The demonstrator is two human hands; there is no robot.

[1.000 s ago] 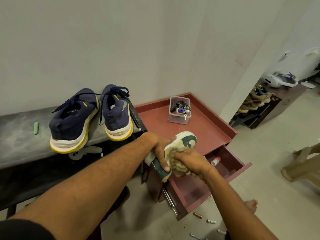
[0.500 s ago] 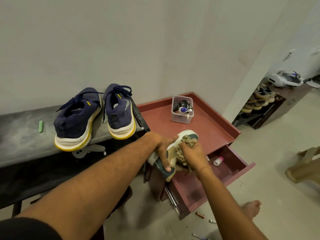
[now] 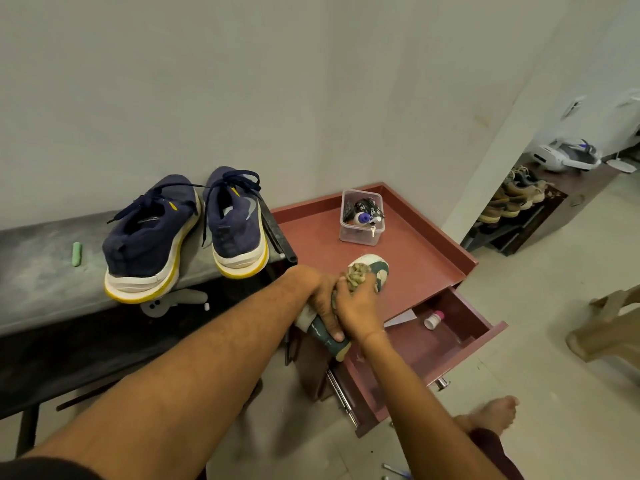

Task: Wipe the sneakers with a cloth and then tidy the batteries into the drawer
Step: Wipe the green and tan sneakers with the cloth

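Against a bare grey wall, a person wipes a sneaker over a red-brown cabinet (image 3: 415, 251).

Just below centre, the left hand (image 3: 323, 299) wraps its fingers round the heel end of a cream-and-green sneaker (image 3: 377, 268), whose toe points to 1 o'clock. The right hand (image 3: 356, 306) grips a bunched, tan cloth (image 3: 358, 272) and presses it on the sneaker's upper near the toe. The shoe sits above the cabinet's front edge. The drawer (image 3: 467, 358) is pulled out toward 4 o'clock, with a small bottle (image 3: 433, 320) lying in it. A navy pair (image 3: 152, 237) stands heels-out on a bench (image 3: 41, 271) at 9 o'clock. A clear box (image 3: 362, 220) sits on the cabinet at 1 o'clock. At 6 o'clock a slim object (image 3: 393, 468) lies on the floor, too small to identify.
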